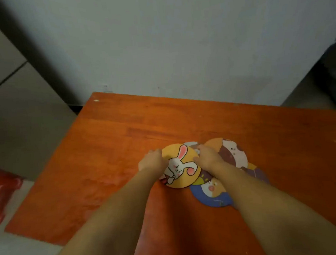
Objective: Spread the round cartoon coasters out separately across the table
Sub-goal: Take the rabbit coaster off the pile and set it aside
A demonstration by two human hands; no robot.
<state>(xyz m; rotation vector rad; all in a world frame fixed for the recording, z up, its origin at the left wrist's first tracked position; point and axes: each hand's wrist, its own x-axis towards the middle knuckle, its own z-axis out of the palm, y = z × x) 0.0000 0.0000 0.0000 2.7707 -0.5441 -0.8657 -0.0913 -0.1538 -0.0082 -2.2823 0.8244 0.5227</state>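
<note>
Dim, even indoor light with a soft sheen on the orange worktop [108,143]. The whole view is slightly blurred, and straight lines bend toward the edges.

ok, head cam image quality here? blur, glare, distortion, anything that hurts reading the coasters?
Head view: soft all over, dim and flat, no hard glare on the orange table. Wide-angle bending shows in the slanted wall edges. The bunny coaster print reads clearly; the blue coaster and brown-and-white coaster are smeared. Left hand and right hand edges are blurry, and the forearms hide part of the pile.
</note>
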